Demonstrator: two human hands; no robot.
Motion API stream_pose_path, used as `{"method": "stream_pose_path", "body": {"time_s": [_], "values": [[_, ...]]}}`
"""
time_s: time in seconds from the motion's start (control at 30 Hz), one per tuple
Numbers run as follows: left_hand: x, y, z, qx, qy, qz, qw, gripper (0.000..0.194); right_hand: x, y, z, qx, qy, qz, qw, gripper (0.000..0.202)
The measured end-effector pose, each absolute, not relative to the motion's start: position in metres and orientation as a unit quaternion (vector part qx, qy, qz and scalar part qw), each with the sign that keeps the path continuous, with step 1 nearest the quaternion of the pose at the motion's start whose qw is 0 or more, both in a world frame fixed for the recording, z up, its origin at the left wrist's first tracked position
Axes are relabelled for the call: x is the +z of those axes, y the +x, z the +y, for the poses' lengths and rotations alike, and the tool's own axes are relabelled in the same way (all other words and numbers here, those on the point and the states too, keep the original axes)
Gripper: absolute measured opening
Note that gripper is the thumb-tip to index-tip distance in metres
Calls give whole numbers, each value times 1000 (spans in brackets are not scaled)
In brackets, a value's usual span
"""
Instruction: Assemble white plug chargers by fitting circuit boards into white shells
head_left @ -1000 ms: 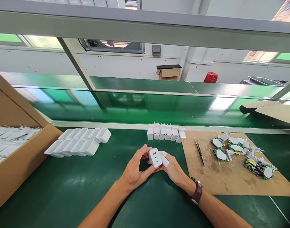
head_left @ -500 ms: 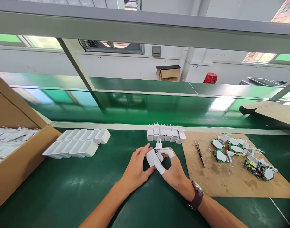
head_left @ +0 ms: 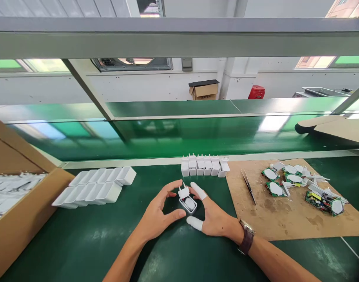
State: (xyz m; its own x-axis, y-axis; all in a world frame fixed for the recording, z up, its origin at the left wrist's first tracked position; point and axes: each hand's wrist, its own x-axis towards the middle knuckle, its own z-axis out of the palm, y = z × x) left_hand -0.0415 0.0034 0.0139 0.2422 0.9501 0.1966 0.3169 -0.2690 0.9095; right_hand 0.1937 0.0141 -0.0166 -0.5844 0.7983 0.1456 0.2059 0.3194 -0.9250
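Observation:
A white charger housing [head_left: 188,205] stands on the green bench, its open end up, with a white disc-topped part inside. Its plug cap [head_left: 184,192], prongs pointing away, leans at the far rim. My left hand [head_left: 160,213] curves around the left side, thumb and fingers apart. On the other side is my right hand [head_left: 210,213], white covers on its thumb and index finger, also spread. Its other fingertips come close to the housing; whether they touch it I cannot tell. Behind them stands a row of several white chargers [head_left: 200,167] with plug caps.
Empty white housings [head_left: 93,192] lie in two rows at left, beside a cardboard box [head_left: 26,196] of white parts. At right, a cardboard sheet [head_left: 264,223] bears tweezers [head_left: 249,187] and several circuit boards [head_left: 323,203]. A green conveyor belt [head_left: 167,137] runs behind.
The charger housing, earlier tilted in both hands, now stands upright on the bench with its open end up. My fingers have spread apart around it. The camera view has shifted slightly.

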Motion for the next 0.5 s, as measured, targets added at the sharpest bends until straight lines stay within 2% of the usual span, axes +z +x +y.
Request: {"method": "stream_pose_path", "body": {"time_s": [0.07,0.13,0.3,0.5], "values": [[14,-36,4,415,708,446,357,30,-20,192,15,482,-327,-758,293,96],[13,-30,4,419,743,420,310,17,-22,190,16,474,-343,-755,296,91],[14,-24,0,419,804,362,216,28,-21,188,17,454,-358,-751,320,97],[20,-19,-3,407,829,321,212,32,-10,190,20,477,-377,-758,236,121]]}}
